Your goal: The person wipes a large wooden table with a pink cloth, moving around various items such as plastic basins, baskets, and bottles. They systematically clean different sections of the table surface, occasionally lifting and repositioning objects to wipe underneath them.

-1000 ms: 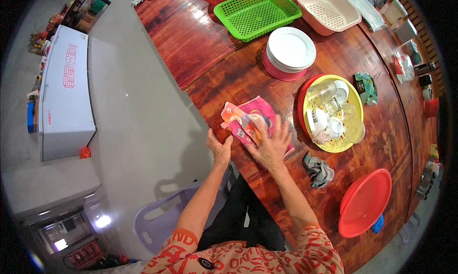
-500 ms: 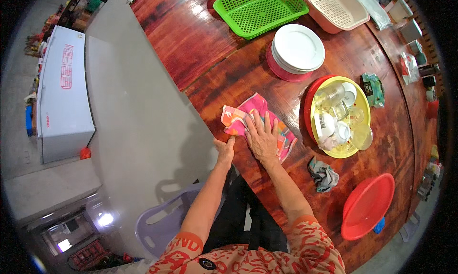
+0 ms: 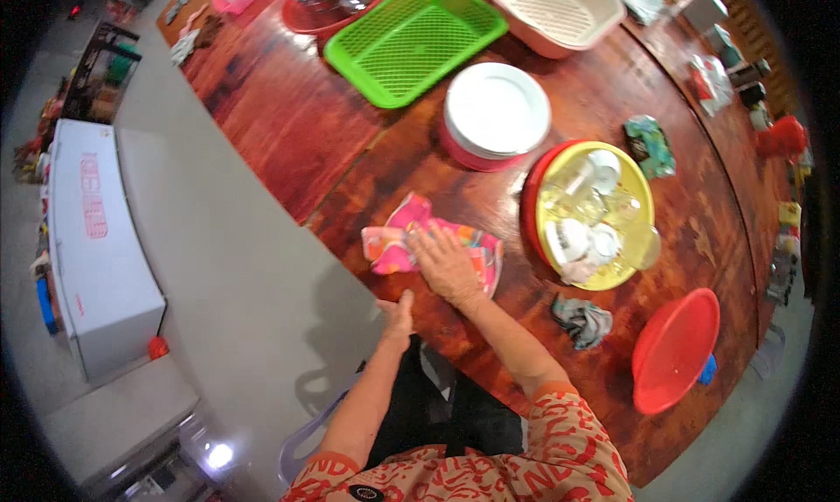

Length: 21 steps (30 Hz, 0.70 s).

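Note:
A crumpled pink, orange and white cloth (image 3: 402, 240) lies on the reddish-brown wooden table. My right hand (image 3: 448, 264) is pressed flat on it, fingers stretched out and slightly spread. Just below the cloth, my left hand (image 3: 398, 320) rests at the table's edge with thumb and fingers apart, gripping nothing I can see. Part of its fingers is hard to make out. To the right of the cloth, a yellow tray (image 3: 646, 196) on a red basin holds several clear glasses and small white cups. A crumpled grey-green rag (image 3: 582, 321) lies nearer me.
Behind the cloth stand stacked white plates (image 3: 497, 100), a green mesh basket (image 3: 416, 43) and a beige-pink basket (image 3: 556, 12). A red basin (image 3: 675, 352) sits at the right, a green packet (image 3: 649, 146) beyond the tray. Left of the table is grey floor with a white chest (image 3: 105, 248).
My view has turned, so the table's contents appear shifted left and tilted. My left hand is now slightly apart from the cloth's edge. My right hand stays flat on the cloth.

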### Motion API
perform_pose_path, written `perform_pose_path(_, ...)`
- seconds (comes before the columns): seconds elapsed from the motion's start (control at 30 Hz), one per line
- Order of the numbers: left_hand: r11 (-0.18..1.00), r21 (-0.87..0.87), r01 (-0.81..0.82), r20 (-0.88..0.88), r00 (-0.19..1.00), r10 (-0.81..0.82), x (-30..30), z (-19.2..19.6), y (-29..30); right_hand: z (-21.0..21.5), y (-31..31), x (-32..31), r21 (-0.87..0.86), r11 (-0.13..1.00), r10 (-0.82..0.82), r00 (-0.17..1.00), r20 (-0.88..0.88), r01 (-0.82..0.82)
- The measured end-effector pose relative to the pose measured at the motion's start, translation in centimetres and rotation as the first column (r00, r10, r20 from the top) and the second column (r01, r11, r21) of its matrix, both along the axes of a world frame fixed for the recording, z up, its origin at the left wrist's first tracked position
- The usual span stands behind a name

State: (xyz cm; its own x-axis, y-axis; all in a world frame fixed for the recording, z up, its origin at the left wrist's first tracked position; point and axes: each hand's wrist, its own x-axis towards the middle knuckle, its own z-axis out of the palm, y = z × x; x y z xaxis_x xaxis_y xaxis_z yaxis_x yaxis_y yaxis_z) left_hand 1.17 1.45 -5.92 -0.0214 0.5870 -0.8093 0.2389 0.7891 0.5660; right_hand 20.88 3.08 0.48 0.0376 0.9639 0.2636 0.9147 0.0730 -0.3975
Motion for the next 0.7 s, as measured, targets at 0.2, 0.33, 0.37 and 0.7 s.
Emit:
perform_pose_path(0.2, 0.986, -0.124, 0.108, 0.019, 0.994, -0.106, 2.1, 5.5, 1.3, -0.4, 7.8, 0.6, 0.082, 0.993, -0.086, 0.996, -0.003, 0.086)
perform_pose_path(0.33, 0.976, -0.153, 0.154, -0.029, 0.987, -0.160, 2.4, 4.4, 0.2, -0.8, 13.4, 2.4, 0.109, 0.985, -0.140, 0.989, 0.039, 0.135)
perform_pose_path(0.37, 0.974, -0.158, 0.160, -0.063, 0.983, -0.172, 2.8, 4.3, 0.1, -1.1, 14.7, 3.1, 0.134, 0.978, -0.171, 0.983, 0.063, 0.162)
perform_pose_path(0.7, 0.996, 0.003, 0.089, 0.015, 0.996, -0.089, 3.1, 3.9, 0.2, -1.4, 13.0, 0.1, 0.101, 0.995, 0.013, 1.000, 0.008, -0.014)
